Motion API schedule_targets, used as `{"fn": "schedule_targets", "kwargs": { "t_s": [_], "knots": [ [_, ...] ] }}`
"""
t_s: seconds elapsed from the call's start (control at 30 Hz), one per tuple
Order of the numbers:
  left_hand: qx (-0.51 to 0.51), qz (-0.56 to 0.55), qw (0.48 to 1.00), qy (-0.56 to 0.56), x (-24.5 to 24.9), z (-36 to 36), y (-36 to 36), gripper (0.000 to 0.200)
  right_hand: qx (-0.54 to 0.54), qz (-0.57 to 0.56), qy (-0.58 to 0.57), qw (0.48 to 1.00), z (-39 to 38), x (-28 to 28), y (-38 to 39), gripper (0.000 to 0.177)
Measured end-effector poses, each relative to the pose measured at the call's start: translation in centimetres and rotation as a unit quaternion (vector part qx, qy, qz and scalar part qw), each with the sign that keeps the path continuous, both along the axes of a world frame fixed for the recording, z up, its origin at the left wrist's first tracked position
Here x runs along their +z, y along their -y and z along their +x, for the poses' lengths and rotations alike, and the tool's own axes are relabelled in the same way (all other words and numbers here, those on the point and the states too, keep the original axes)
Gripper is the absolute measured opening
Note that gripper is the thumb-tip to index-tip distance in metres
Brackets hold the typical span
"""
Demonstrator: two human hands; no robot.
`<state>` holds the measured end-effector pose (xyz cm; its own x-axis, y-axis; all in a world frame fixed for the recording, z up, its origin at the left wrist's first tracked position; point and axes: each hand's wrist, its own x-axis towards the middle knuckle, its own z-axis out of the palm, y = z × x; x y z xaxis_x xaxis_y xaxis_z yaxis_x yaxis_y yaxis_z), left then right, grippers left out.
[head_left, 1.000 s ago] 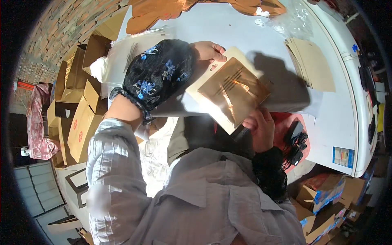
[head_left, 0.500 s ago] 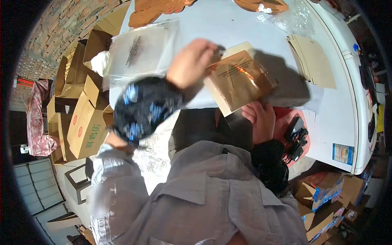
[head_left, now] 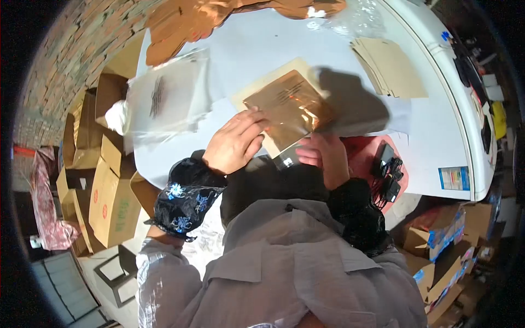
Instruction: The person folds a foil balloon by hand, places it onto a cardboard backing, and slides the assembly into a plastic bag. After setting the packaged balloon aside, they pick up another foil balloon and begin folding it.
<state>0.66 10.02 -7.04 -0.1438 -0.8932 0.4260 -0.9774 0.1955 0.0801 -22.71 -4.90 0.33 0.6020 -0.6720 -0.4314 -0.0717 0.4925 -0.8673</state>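
Note:
A flat packet point(head_left: 290, 104) with a shiny copper-coloured sheet and dark printed lines on its clear wrapping lies tilted on the white table, a beige card edge showing around it. My left hand point(head_left: 234, 141) rests at its left corner, fingers stretched out and fingertips on the packet. At the near right edge, my right hand point(head_left: 327, 157) has its fingers bent against the packet, gripping the lower corner. Part of that grip is hidden. A small clear flap shows below the near corner.
Clear printed bags point(head_left: 169, 95) lie at the left, beige cards point(head_left: 391, 68) at the right. Copper-coloured sheets point(head_left: 186, 24) cover the far edge. Black adapters with cables point(head_left: 389, 175) sit on a red sheet near my right arm. Cardboard boxes point(head_left: 112, 199) stand left of the table.
My left hand has come down and nearer to me, from above the packet's upper left side onto its left corner. The right hand remains at the near edge. The view has shifted.

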Motion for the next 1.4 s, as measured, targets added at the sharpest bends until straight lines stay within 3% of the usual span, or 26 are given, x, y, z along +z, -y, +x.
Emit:
{"fn": "schedule_targets", "kwargs": {
  "t_s": [0.13, 0.3, 0.43, 0.5, 0.57, 0.6, 0.67, 0.7, 0.8, 0.9, 1.0, 1.03, 1.1, 1.13, 1.17, 1.27, 1.4],
  "knots": [
    [0.023, 0.003, 0.999, -0.046, 8.0, -1.6, 1.5, 0.029, 0.027, -0.033, -0.023, 0.999, -1.7, -0.6, 1.3, 0.031],
    [0.046, 0.011, 0.994, -0.099, 12.9, -2.7, 3.3, 0.032, -0.019, -0.096, -0.014, 0.995, -3.1, -0.5, 4.1, 0.025],
    [0.048, 0.019, 0.987, -0.15, 13.8, -2.5, 4.0, 0.034, -0.015, -0.219, -0.009, 0.976, -2.6, 0.0, 8.5, 0.024],
    [0.012, 0.011, 0.983, -0.181, 9.8, -0.5, 3.7, 0.046, -0.006, -0.276, 0.006, 0.961, -1.5, 1.9, 10.7, 0.024],
    [0.017, -0.006, 0.99, -0.139, 11.6, -2.0, 3.4, 0.052, -0.008, -0.365, -0.027, 0.931, 0.7, 3.6, 13.3, 0.024],
    [0.069, 0.001, 0.996, -0.058, 11.0, -2.7, 3.5, 0.051, -0.007, -0.407, -0.045, 0.912, 2.0, 4.2, 14.9, 0.024],
    [0.069, -0.065, 0.995, 0.02, 11.5, -3.0, 3.8, 0.038, 0.048, -0.541, -0.118, 0.831, 4.7, 4.1, 19.6, 0.023],
    [0.082, -0.013, 0.995, -0.053, 10.1, -2.8, 3.5, 0.045, 0.075, -0.601, -0.153, 0.781, 6.3, 3.8, 21.8, 0.023],
    [0.11, 0.004, 0.993, -0.039, 10.1, -3.2, 3.3, 0.045, 0.028, -0.687, -0.19, 0.701, 11.8, 3.0, 25.7, 0.02],
    [0.132, 0.003, 0.988, -0.079, 10.5, -3.9, 3.1, 0.043, 0.03, -0.695, -0.18, 0.696, 15.6, 3.4, 28.5, 0.018],
    [0.155, -0.008, 0.982, -0.104, 10.6, -4.9, 3.4, 0.043, 0.006, -0.718, -0.291, 0.632, 16.5, 5.9, 31.2, 0.022],
    [0.158, -0.009, 0.981, -0.115, 10.4, -5.0, 3.3, 0.043, -0.121, -0.761, -0.225, 0.596, 16.7, 4.9, 34.9, 0.025],
    [0.16, -0.025, 0.978, -0.133, 10.1, -5.1, 3.3, 0.043, -0.163, -0.772, -0.204, 0.58, 14.3, 9.2, 37.6, 0.026],
    [0.16, -0.036, 0.976, -0.141, 10.1, -5.1, 3.5, 0.043, -0.148, -0.773, -0.245, 0.567, 13.6, 10.2, 39.1, 0.026],
    [0.166, -0.039, 0.974, -0.152, 9.9, -5.2, 3.2, 0.043, -0.081, -0.797, -0.296, 0.521, 13.2, 9.2, 43.9, 0.022],
    [0.159, -0.07, 0.971, -0.165, 9.4, -4.7, 3.2, 0.044, 0.208, -0.609, -0.416, 0.642, 13.4, 9.4, 45.9, 0.018],
    [0.154, -0.081, 0.973, -0.154, 9.5, -4.9, 3.0, 0.044, 0.179, -0.561, -0.36, 0.724, 13.6, 7.6, 47.8, 0.014]
  ]
}}
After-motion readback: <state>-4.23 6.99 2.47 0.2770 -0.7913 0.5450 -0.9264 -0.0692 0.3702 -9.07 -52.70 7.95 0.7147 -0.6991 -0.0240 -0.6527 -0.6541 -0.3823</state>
